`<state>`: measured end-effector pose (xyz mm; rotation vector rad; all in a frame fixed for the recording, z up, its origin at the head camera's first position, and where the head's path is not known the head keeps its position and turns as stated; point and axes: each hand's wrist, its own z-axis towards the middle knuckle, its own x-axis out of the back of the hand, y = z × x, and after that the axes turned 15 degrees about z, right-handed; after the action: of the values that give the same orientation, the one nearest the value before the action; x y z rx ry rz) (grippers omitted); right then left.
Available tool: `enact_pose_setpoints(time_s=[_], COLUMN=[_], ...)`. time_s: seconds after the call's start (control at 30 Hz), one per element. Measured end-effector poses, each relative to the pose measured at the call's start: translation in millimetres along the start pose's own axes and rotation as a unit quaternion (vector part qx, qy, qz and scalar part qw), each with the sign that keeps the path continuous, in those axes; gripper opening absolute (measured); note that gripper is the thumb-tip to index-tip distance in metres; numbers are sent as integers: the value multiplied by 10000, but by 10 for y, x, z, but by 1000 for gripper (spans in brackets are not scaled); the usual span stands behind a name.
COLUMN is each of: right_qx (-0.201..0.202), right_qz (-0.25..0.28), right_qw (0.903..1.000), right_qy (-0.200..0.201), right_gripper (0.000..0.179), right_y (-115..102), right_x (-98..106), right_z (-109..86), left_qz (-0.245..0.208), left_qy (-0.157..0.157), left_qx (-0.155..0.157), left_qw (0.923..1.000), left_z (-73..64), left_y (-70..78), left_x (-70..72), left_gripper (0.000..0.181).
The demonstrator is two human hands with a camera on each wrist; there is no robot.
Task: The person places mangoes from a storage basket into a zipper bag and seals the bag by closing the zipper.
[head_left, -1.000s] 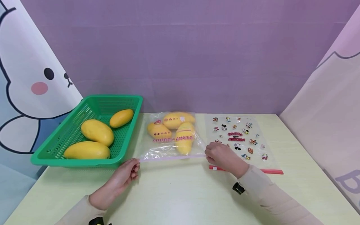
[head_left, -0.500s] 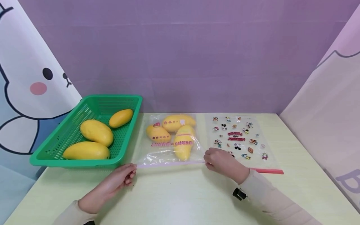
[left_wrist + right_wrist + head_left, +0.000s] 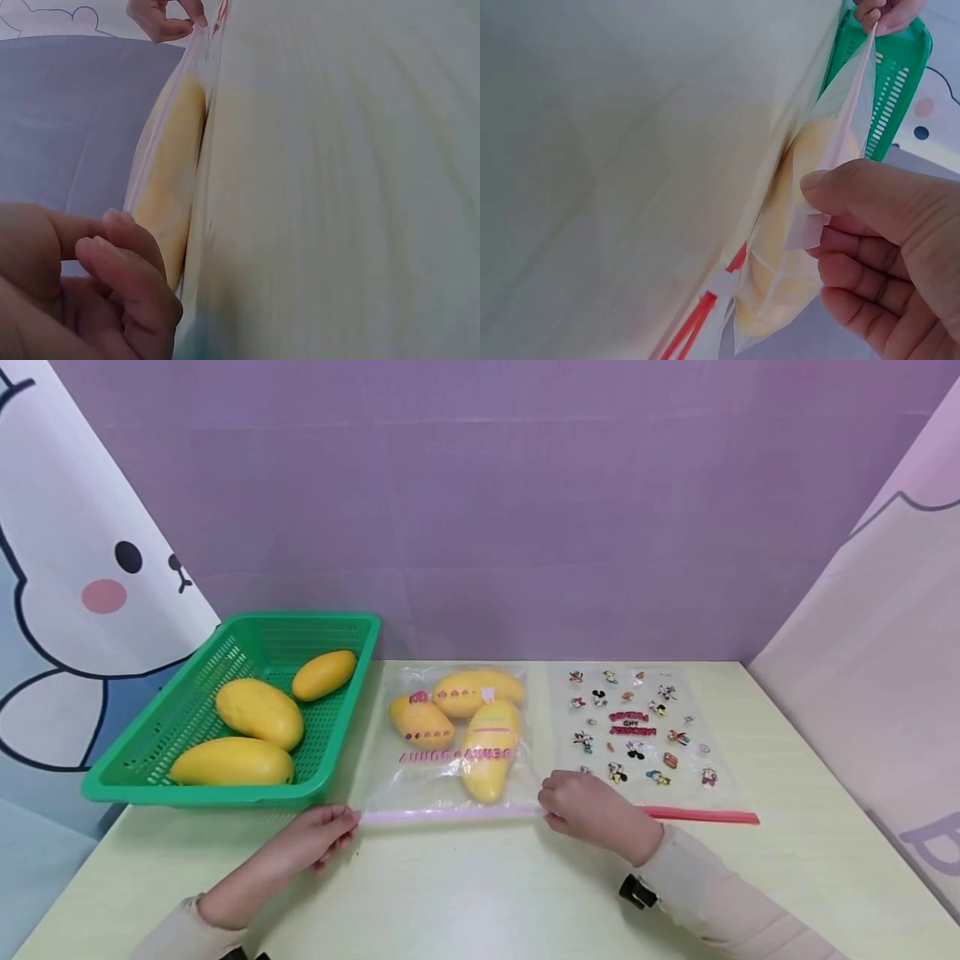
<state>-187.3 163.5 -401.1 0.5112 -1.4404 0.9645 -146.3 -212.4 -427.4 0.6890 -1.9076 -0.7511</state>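
A clear zip bag point(image 3: 378, 789) with a pale pink zip edge lies on the table, holding three yellow mangoes point(image 3: 491, 752). My left hand point(image 3: 324, 833) pinches the left end of that edge. At the other end my right hand point(image 3: 596, 810) grips the corner, thumb and index finger clamped on the pink strip in the right wrist view. Between the hands the edge is stretched straight. In the left wrist view the bag point(image 3: 150, 142) stands slightly raised at its mouth, and the left fingers point(image 3: 135, 292) are curled.
A green basket point(image 3: 360, 693) with three mangoes point(image 3: 258, 714) stands at the left. On the right lies a flat clear bag point(image 3: 637, 752) with cartoon prints and a red zip strip point(image 3: 705, 815), partly covered by my right hand. A purple backdrop point(image 3: 480, 510) rises behind the table.
Both hands have drawn the bag's pink edge toward the near side of the table, lower in the head view. The mangoes inside have shifted slightly nearer too. Basket and printed bag stay put.
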Motion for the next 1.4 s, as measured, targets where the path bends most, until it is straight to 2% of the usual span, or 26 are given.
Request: enact_pose_setpoints(time_s=[0.13, 0.37, 0.53, 0.73, 0.93, 1.1, 1.23, 1.4], right_qx=[24, -109, -187, -131, -265, -179, -269, -394], right_qz=[85, 142, 210, 242, 304, 374, 566, 493], right_qw=[9999, 9995, 9994, 9996, 9989, 9978, 9952, 9934], right_qy=[-81, -267, -214, 53, 218, 517, 757, 962], right_gripper=[11, 9, 10, 11, 11, 13, 14, 15], right_y=[-23, -59, -73, -69, -36, 14, 66, 159], right_x=[-9, -30, -39, -56, -10, 71, 133, 194], right_z=[-7, -13, -19, -71, -156, -238, -311, -418], left_qz=[207, 692, 908, 1015, 1280, 1436, 1555, 1640], left_qy=[2, -21, -6, -128, -54, -113, -135, -292], left_qx=[-120, -564, -583, -634, -608, -818, -905, -1288], left_qw=[9997, 9960, 9942, 9927, 9899, 9862, 9836, 9776], left_z=[-15, -31, -53, -88, -141, -193, -251, -328], left_y=[-14, -31, -13, -15, 32, 83, 134, 237], left_x=[3, 40, 64, 113, 154, 169, 176, 214], left_gripper=[33, 35, 36, 39, 43, 44, 43, 42])
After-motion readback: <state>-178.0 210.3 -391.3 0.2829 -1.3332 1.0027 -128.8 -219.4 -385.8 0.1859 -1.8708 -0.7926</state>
